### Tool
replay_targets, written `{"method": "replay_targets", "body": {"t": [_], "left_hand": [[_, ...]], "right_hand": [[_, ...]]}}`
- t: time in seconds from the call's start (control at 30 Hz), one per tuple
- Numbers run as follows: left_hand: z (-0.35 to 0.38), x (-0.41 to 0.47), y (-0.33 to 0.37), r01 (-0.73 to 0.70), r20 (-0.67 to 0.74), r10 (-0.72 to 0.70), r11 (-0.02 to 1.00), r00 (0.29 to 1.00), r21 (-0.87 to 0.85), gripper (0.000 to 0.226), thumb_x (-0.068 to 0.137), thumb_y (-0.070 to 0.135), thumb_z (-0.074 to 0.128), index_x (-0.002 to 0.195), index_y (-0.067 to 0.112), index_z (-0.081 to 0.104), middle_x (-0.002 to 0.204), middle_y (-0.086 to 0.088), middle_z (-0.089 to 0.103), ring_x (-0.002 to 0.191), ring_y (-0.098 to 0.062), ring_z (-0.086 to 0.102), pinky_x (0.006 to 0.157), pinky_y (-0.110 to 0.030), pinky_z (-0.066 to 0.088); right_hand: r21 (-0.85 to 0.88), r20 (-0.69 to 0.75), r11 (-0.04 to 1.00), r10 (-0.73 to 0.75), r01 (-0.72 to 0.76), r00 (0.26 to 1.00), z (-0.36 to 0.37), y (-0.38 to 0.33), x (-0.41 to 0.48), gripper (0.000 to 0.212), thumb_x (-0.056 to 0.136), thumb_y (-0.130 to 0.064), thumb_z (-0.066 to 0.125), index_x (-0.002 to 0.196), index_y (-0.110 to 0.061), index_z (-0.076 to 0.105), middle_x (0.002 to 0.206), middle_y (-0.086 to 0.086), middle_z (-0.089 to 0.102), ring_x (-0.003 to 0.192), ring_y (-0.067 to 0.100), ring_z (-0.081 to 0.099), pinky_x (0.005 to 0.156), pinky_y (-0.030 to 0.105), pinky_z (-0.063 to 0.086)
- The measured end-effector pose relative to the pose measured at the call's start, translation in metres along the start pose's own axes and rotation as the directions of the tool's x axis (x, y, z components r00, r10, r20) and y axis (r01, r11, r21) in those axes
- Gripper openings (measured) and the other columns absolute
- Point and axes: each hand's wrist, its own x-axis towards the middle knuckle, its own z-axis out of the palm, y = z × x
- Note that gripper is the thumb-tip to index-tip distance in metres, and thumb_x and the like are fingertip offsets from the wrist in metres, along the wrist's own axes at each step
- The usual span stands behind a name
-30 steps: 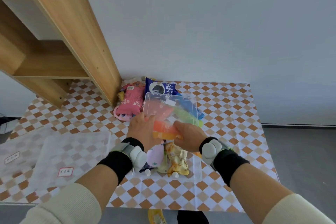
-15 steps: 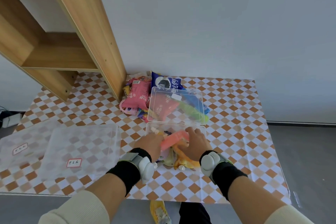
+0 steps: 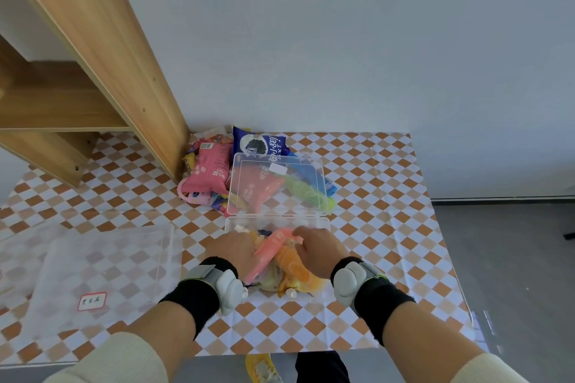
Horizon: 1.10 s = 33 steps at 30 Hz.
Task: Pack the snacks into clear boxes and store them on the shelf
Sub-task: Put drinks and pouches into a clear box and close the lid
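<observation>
Both forearms reach forward from cream sleeves, each wrist wearing a black band with a grey-white device, and both hands are lowered, backs up, into the open clear box (image 3: pixel 323 222) on the checkered surface (image 3: pixel 379 227). The left hand (image 3: pixel 231 250) lies over the near-left part of the contents with its fingers hidden beneath it, so I cannot tell whether it grasps anything. The right hand (image 3: pixel 317 249) has its fingers bent down over the far end of the coral pouch (image 3: pixel 269 252), which lies slanted between the two hands. Under and beside that pouch, between the wrists, the box holds an orange pouch (image 3: pixel 294 267) and yellowish pouches with small white caps. Just beyond the fingertips the box's lid (image 3: pixel 277 162) stands open, tilted back, with a white label near its top; red, green and blue packets show through it. Farther out, beyond the left hand, a pink packet (image 3: pixel 210 171) and a dark blue packet (image 3: pixel 259 143) lie against the foot of the wooden shelf (image 3: pixel 93 56). Well to the left of the left hand sits a second clear box (image 3: pixel 102 258) bearing a red-bordered label.
</observation>
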Motion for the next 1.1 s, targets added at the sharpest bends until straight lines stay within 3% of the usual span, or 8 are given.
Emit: {"method": "replay_targets", "body": {"t": [0.07,0.23,0.37,0.47,0.6,0.8,0.97,1.1], "left_hand": [[-0.003,0.006,0.006,-0.025,-0.128,0.019,0.999,0.992,-0.043,0.077,0.077,0.09,0.025,0.067,0.019,0.053,0.069,0.003,0.062,0.065,-0.019,0.058,0.058,-0.033,0.046],[-0.012,0.034,0.02,-0.165,-0.261,0.157,0.986,0.952,-0.009,0.032,0.092,0.053,0.048,0.103,0.024,0.057,0.104,0.001,0.055,0.105,-0.021,0.051,0.073,-0.032,0.044],[-0.019,0.053,0.04,-0.22,-0.337,0.214,0.975,0.917,0.02,0.034,0.091,0.049,0.053,0.115,0.024,0.059,0.112,-0.002,0.055,0.108,-0.024,0.049,0.09,-0.035,0.045],[-0.025,0.075,0.056,-0.23,-0.312,0.23,0.973,0.922,0.037,0.04,0.091,0.05,0.05,0.122,0.024,0.056,0.12,-0.003,0.054,0.114,-0.025,0.047,0.096,-0.039,0.044],[-0.03,0.094,0.07,-0.276,-0.33,0.278,0.96,0.902,0.056,0.045,0.092,0.047,0.051,0.13,0.024,0.051,0.13,-0.003,0.053,0.123,-0.025,0.043,0.102,-0.041,0.041],[-0.028,0.129,0.087,-0.256,-0.316,0.259,0.965,0.913,0.052,0.052,0.09,0.045,0.052,0.138,0.027,0.045,0.137,-0.003,0.052,0.13,-0.026,0.04,0.103,-0.042,0.041],[-0.023,0.144,0.089,-0.237,-0.312,0.237,0.971,0.92,0.038,0.053,0.09,0.045,0.054,0.138,0.027,0.047,0.138,-0.002,0.051,0.13,-0.025,0.041,0.103,-0.042,0.041],[-0.019,0.147,0.086,-0.21,-0.315,0.207,0.977,0.926,0.026,0.05,0.091,0.046,0.052,0.137,0.027,0.048,0.136,-0.002,0.052,0.129,-0.026,0.042,0.103,-0.042,0.041]], "right_hand": [[0.046,-0.115,0.999,0.027,-0.022,0.993,-0.012,0.003,0.005,0.029,0.099,-0.026,0.045,0.124,-0.021,0.059,0.104,0.003,0.07,0.095,0.025,0.064,0.076,0.035,0.052],[0.126,-0.314,0.987,0.139,-0.104,0.939,-0.041,0.025,0.022,0.02,0.097,-0.024,0.049,0.111,-0.016,0.061,0.097,0.002,0.065,0.079,0.022,0.06,0.068,0.037,0.052],[0.173,-0.314,0.96,0.264,-0.219,0.912,-0.054,0.053,0.041,0.031,0.095,-0.019,0.051,0.125,-0.017,0.056,0.117,0.004,0.056,0.089,0.025,0.059,0.07,0.039,0.051],[0.169,-0.215,0.942,0.323,-0.29,0.922,-0.057,0.083,0.061,0.046,0.093,-0.018,0.054,0.139,-0.017,0.046,0.128,0.007,0.051,0.101,0.027,0.059,0.074,0.035,0.047],[0.061,-0.09,0.965,0.26,-0.256,0.961,-0.056,0.104,0.079,0.075,0.088,-0.035,0.07,0.151,-0.019,0.033,0.136,0.009,0.048,0.119,0.03,0.051,0.096,0.04,0.046],[-0.03,-0.014,0.99,0.139,-0.14,0.99,-0.048,0.115,0.121,0.1,0.079,-0.064,0.069,0.157,-0.028,0.019,0.154,0.006,0.036,0.136,0.033,0.041,0.108,0.048,0.038],[-0.171,-0.022,0.985,0.014,-0.018,1.0,-0.032,0.109,0.151,0.094,0.085,-0.057,0.061,0.158,-0.024,0.013,0.158,0.003,0.028,0.136,0.032,0.036,0.105,0.05,0.036],[-0.372,-0.069,0.928,-0.008,-0.018,0.998,-0.027,0.11,0.163,0.077,0.091,-0.045,0.056,0.154,-0.016,0.023,0.14,0.008,0.045,0.115,0.032,0.049,0.1,0.044,0.038]]}}
